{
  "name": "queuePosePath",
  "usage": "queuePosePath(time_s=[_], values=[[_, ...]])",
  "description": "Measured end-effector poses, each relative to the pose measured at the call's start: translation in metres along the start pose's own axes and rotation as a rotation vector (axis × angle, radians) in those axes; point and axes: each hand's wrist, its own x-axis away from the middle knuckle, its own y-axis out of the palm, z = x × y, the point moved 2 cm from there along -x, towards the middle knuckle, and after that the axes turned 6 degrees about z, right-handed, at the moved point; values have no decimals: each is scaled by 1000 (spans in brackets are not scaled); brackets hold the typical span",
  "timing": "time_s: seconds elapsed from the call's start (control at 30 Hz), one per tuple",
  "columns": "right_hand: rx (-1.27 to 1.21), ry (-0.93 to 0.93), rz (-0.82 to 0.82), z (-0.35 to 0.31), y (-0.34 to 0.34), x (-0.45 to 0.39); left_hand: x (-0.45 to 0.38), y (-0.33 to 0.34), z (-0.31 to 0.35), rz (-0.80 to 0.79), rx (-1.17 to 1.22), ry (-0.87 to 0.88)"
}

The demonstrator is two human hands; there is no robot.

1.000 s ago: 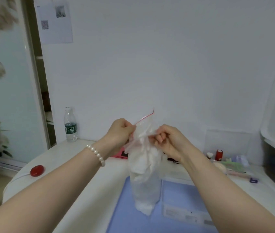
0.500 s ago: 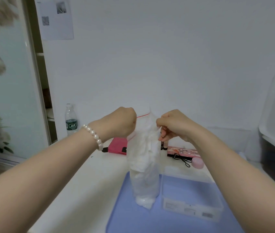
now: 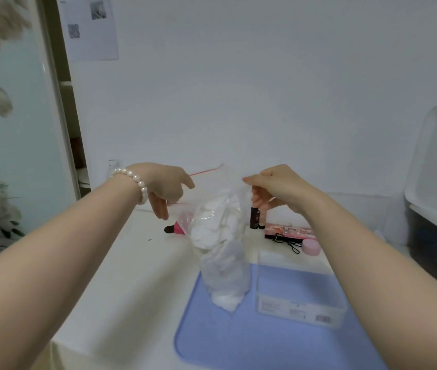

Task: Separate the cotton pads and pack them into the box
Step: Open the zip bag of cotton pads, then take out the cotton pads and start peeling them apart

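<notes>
A clear zip bag with a red seal strip, stuffed with white round cotton pads, hangs between my hands, its bottom resting on the blue mat. My left hand, with a pearl bracelet on its wrist, pinches the left side of the bag's mouth. My right hand pinches the right side. The mouth is pulled wide apart. A clear plastic box stands without a lid on the mat, just right of the bag, with no pads visible inside.
Behind the bag on the white table lie dark lipstick tubes, a pink palette, an eyelash curler, a pink jar and a pink item. A white bin stands at the right. A bottle shows behind my left wrist.
My hands have moved apart, left hand leftward and right hand rightward, and the bag's mouth has gone from nearly closed to wide open. The bag stays standing on the mat.
</notes>
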Motion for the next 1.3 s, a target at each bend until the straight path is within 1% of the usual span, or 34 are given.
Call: queuePosePath(time_s=[0.03, 0.1, 0.2, 0.27, 0.33, 0.47, 0.57, 0.63, 0.7, 0.77, 0.87, 0.93, 0.97, 1.07, 1.2, 1.23, 1.27, 1.3], values=[[-84, 6, -7, 3, 2, 0, 0, 2, -2, -5, 60, 15], [-190, 63, -9, 16, 2, 0, 1, 7, -7, 17, 275, 53], [-166, 222, -3, 56, 13, 3, 9, 10, -6, 84, 537, 136], [-154, 329, -25, 85, 28, 11, 15, 11, 3, 104, 600, 188], [-213, 409, -38, 106, 44, 20, 21, 9, 18, 117, 640, 259], [-463, 503, -14, 130, 69, 31, 37, -4, 62, 153, 766, 432], [-706, 578, -23, 137, 83, 36, 46, -18, 91, 122, 912, 524], [-879, 618, -102, 138, 89, 43, 47, -26, 106, 113, 1013, 552], [-919, 653, -180, 139, 86, 55, 43, -30, 118, 129, 1143, 567], [-1030, 613, -207, 141, 69, 66, 37, -27, 127, 135, 1253, 587], [-1202, 462, -74, 146, 13, 70, 21, -12, 126, 159, 1283, 540], [-1171, 334, -9, 156, -37, 67, 9, 4, 118, 107, 1269, 476], [-1113, 315, 40, 165, -62, 68, 3, 16, 113, 62, 1272, 426], [-878, 372, 198, 194, -125, 78, -9, 56, 101, -49, 1313, 277], [-753, 533, 271, 237, -162, 101, -26, 128, 81, -171, 1355, 73], [-733, 566, 279, 246, -164, 106, -30, 145, 74, -169, 1283, 34], [-725, 597, 288, 254, -164, 110, -35, 161, 64, -129, 1126, 14], [-710, 628, 296, 260, -164, 113, -39, 175, 54, -73, 884, 30]])
